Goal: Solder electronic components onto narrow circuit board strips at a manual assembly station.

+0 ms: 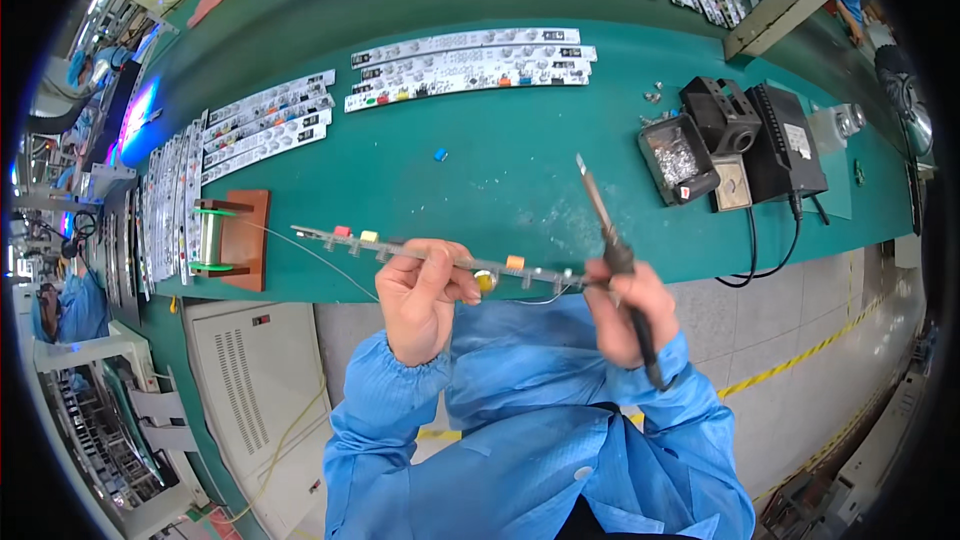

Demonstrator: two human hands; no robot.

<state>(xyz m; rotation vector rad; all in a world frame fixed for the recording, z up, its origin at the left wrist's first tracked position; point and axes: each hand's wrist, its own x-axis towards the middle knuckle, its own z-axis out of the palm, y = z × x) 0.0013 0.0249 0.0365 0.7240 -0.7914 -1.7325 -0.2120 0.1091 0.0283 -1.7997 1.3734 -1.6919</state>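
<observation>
Head view shows us holding a long narrow circuit strip just above the near edge of the green bench, at the centre of the frame. Our left hand is closed around the middle of the strip, thumb pressed over its top, beside a round yellow part on the board. Our right hand is wrapped around the soldering iron, whose tip points up and away, clear of the board; the same hand seems to touch the right end of the strip. A thin solder wire runs from the spool on its wooden stand at centre left toward the strip.

We judge this to be a pause between joints, the strip being turned or checked. Any further joint calls for the tip to come down onto a pad with the wire fed to it.

More strips lie in rows at upper centre and upper left; the iron's stand and station sit at upper right.
</observation>
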